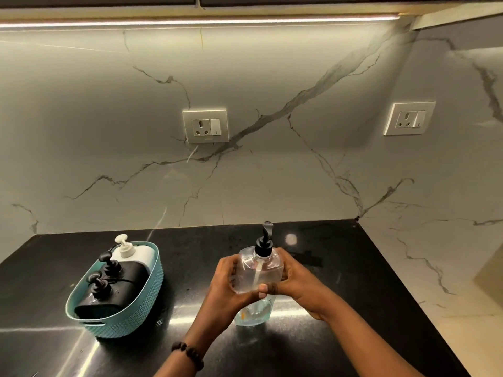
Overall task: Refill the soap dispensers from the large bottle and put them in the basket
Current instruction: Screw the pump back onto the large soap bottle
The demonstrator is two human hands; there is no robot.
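Both hands, left [226,284] and right [292,281], wrap round a clear pump bottle [257,273] standing on the black worktop [353,268], fingers curled about its sides. Just to the left sits a teal basket [128,314] holding two black dispensers [117,289] and a white one [136,254].

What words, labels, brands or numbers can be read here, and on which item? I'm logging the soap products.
None can be read.
Clear dispenser, held by left hand and right hand: no legible label.
Two black dispensers and white dispenser in the teal basket: no print visible.
Wall sockets: marks too small.
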